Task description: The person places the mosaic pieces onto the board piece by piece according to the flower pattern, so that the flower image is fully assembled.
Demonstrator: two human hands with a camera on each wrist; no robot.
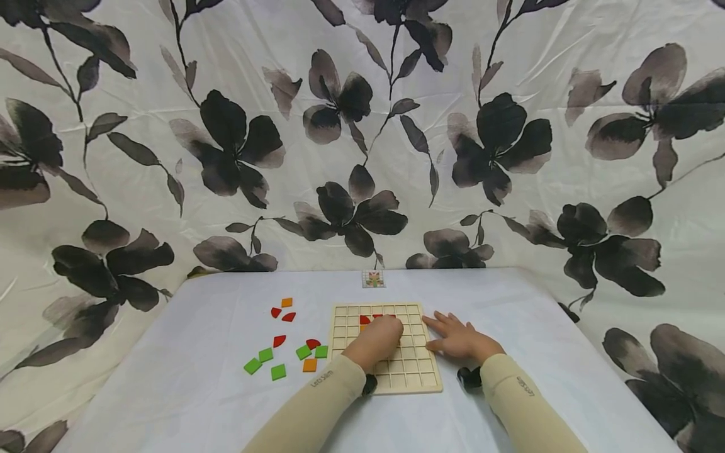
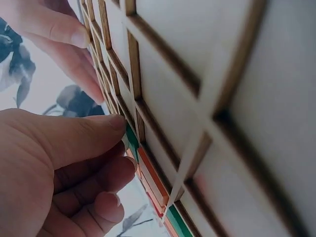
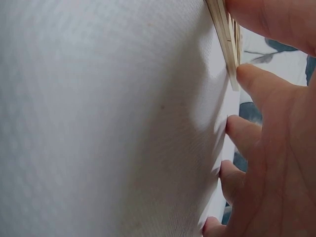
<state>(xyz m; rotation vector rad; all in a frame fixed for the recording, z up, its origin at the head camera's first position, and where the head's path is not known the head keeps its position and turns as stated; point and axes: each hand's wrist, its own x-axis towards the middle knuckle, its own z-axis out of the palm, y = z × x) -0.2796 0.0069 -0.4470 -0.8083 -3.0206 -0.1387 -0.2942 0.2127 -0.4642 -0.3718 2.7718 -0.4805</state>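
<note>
A wooden grid board [image 1: 416,362] lies on the white table, with red quarter-round pieces [image 1: 364,319] set along one of its far rows. Reaching over the board, my left hand [image 1: 375,343] pinches a green tile [image 2: 131,138] between thumb and fingers at the grid. Beside that tile, an orange tile [image 2: 152,175] sits in a cell, and another green tile [image 2: 177,222] shows farther down. My right hand [image 1: 461,340] has its fingers spread, and its fingertips touch the board's right edge and the table. The left hand and forearm hide part of the board in the head view.
Left of the board lie several loose pieces: green squares [image 1: 278,372], orange squares [image 1: 309,365] and red quarter-rounds [image 1: 279,341]. A small pattern card [image 1: 374,279] lies at the table's far edge. A floral cloth [image 1: 357,214] hangs behind the table.
</note>
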